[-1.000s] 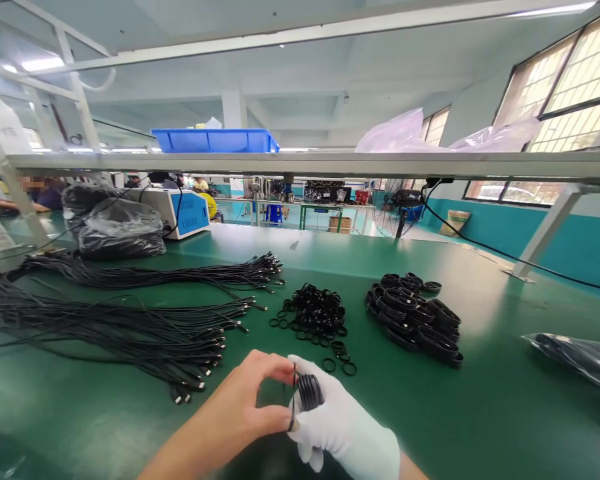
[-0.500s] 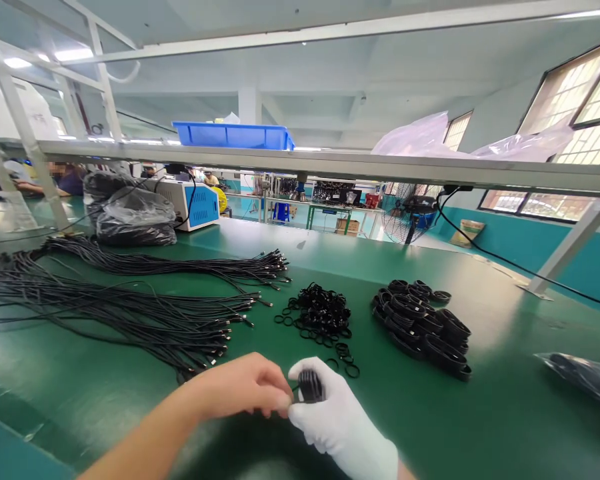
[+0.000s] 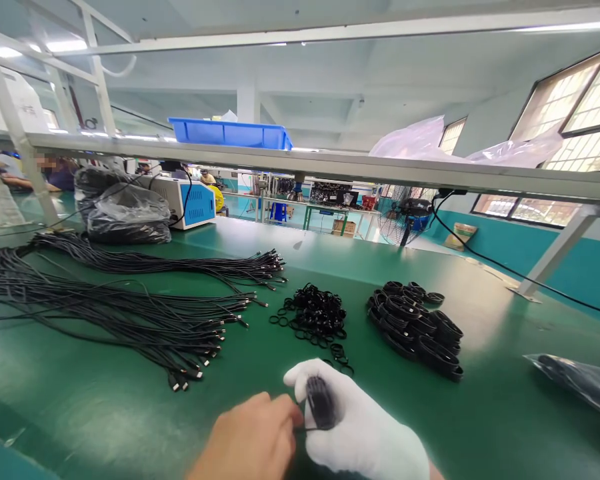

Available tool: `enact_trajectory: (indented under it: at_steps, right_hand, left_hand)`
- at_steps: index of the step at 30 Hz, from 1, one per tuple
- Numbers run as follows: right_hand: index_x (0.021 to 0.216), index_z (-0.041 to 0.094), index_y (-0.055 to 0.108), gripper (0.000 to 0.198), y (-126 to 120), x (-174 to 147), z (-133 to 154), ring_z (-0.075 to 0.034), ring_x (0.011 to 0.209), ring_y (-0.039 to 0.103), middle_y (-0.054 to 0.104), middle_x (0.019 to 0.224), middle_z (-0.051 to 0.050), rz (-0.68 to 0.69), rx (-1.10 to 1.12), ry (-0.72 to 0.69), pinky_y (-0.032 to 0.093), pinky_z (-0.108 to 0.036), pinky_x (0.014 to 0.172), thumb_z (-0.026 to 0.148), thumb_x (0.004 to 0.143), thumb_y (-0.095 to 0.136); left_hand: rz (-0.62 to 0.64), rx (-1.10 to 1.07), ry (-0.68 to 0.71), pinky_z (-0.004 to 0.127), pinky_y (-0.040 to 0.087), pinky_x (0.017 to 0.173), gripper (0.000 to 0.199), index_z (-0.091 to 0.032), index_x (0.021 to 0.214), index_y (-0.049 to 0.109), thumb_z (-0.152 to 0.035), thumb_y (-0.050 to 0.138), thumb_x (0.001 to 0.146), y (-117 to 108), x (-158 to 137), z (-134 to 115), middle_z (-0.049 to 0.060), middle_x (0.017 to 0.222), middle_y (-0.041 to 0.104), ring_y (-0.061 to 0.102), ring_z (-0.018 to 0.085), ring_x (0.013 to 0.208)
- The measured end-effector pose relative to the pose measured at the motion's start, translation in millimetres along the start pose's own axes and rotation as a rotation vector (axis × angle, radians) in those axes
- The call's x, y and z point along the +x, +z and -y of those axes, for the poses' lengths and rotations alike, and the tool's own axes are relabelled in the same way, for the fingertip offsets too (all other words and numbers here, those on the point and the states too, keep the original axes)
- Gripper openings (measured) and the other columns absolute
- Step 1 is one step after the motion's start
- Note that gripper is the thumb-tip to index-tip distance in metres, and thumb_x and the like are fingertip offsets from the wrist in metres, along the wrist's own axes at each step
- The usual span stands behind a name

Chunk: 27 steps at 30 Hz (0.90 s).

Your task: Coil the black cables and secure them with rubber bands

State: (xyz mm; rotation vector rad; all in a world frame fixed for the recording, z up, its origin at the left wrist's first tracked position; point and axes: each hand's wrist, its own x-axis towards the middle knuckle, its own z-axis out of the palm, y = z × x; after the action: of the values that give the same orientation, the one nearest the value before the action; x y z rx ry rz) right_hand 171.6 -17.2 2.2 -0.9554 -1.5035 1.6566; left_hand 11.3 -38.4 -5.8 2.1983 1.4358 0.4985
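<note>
A coiled black cable [image 3: 321, 403] sits in the grip of my right hand [image 3: 363, 420], which wears a white glove, thumb and fingers curled around the loops. My bare left hand [image 3: 255, 433] is closed just left of the coil, and a short stretch of the cable runs between the two hands. Motion blurs the left fingers somewhat. Beyond my hands lies a pile of small black rings [image 3: 320, 313]. To its right is a heap of coiled black cables [image 3: 415, 327], and to its left straight black cables [image 3: 145, 307] lie with their metal-tipped plugs towards the middle.
A plastic bag with black contents [image 3: 585, 383] lies at the right. At the back left stand a bagged black bundle [image 3: 130, 213] and a blue-and-white machine [image 3: 195, 203]. Overhead, a shelf [image 3: 330, 163] carries a blue tray [image 3: 230, 133]. Other people are at the far left.
Both hands have come closer to me and a little to the right, keeping the cable coil. My left hand has turned, with its back now more towards me. The view has shifted slightly.
</note>
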Motion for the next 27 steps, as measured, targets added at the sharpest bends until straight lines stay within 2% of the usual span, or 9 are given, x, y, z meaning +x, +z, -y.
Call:
enact_trajectory:
  at_steps: [2,4,8,11,17,20,23,25,27]
  right_hand:
    - [0.093,0.021,0.048,0.048,-1,-3,-5,-0.005,0.054,0.041,0.052,0.074,0.004,0.119,0.196,0.006,0.031,-0.021,0.050,0.010,0.051,0.070]
    - [0.090,0.023,0.046,0.053,-3,-1,-13,-0.004,0.044,0.042,0.057,0.073,0.004,0.200,0.395,-0.036,0.030,-0.020,0.045,0.018,0.048,0.078]
    - [0.092,0.024,0.041,0.052,-6,7,-24,-0.007,0.035,0.045,0.062,0.061,0.003,0.306,0.573,-0.167,0.028,-0.016,0.036,0.030,0.056,0.078]
    - [0.094,0.023,0.040,0.048,-6,10,-27,-0.007,0.035,0.045,0.060,0.053,0.003,0.356,0.550,-0.184,0.030,-0.014,0.036,0.029,0.061,0.075]
    - [0.098,0.021,0.039,0.050,-4,12,-35,-0.007,0.036,0.046,0.060,0.052,0.003,0.325,0.539,-0.150,0.032,-0.014,0.037,0.025,0.062,0.073]
    - [0.110,0.020,0.039,0.058,-7,13,-36,-0.008,0.039,0.050,0.063,0.057,0.002,0.286,0.555,-0.083,0.035,-0.016,0.039,0.025,0.062,0.072]
    - [0.120,0.015,0.040,0.069,-8,13,-34,-0.008,0.039,0.050,0.063,0.058,0.000,0.276,0.563,-0.005,0.034,-0.017,0.039,0.026,0.060,0.071]
    - [0.122,0.010,0.044,0.073,-8,11,-34,-0.009,0.039,0.049,0.062,0.056,-0.001,0.345,0.581,0.045,0.034,-0.018,0.039,0.027,0.057,0.072]
    - [0.118,0.008,0.049,0.070,-6,10,-35,-0.011,0.042,0.053,0.063,0.059,-0.003,0.405,0.618,0.097,0.037,-0.020,0.042,0.034,0.057,0.072]
  left_hand:
    - [0.160,-0.203,-0.057,0.024,0.041,0.062,0.032,-0.023,0.067,0.064,-0.020,0.038,0.083,-8,12,6,-0.001,0.070,0.068,0.061,0.017,0.066]
    - [0.189,-0.346,-0.090,0.025,0.041,0.063,0.028,-0.021,0.064,0.063,-0.023,0.042,0.083,-17,21,10,-0.002,0.067,0.068,0.062,0.018,0.067]
    - [0.042,-0.695,-0.083,0.025,0.043,0.067,0.008,-0.019,0.080,0.062,-0.022,0.055,0.076,-25,26,5,0.000,0.076,0.068,0.061,0.018,0.075]
    - [-0.041,-0.869,-0.073,0.027,0.045,0.072,0.007,-0.017,0.079,0.061,-0.022,0.060,0.075,-20,24,-2,0.002,0.078,0.068,0.059,0.017,0.076]
    - [-0.064,-1.065,-0.128,0.025,0.044,0.066,0.012,-0.017,0.076,0.055,-0.022,0.065,0.072,-1,31,-2,0.000,0.072,0.064,0.057,0.014,0.070]
    - [-0.142,-1.019,-0.183,0.025,0.042,0.062,0.016,-0.019,0.082,0.054,-0.023,0.064,0.070,-4,30,2,-0.001,0.072,0.060,0.054,0.014,0.066]
    - [-0.220,-0.717,-0.150,0.029,0.042,0.073,0.021,-0.022,0.095,0.059,-0.022,0.057,0.074,-20,26,1,0.002,0.085,0.061,0.055,0.018,0.079]
    - [-0.122,-0.552,-0.041,0.031,0.040,0.086,0.030,-0.027,0.103,0.063,-0.020,0.055,0.075,-32,25,-1,0.003,0.102,0.060,0.053,0.020,0.095]
    - [0.032,-0.505,0.037,0.032,0.038,0.092,0.035,-0.030,0.105,0.065,-0.018,0.055,0.074,-42,29,-1,0.002,0.109,0.058,0.051,0.021,0.102]
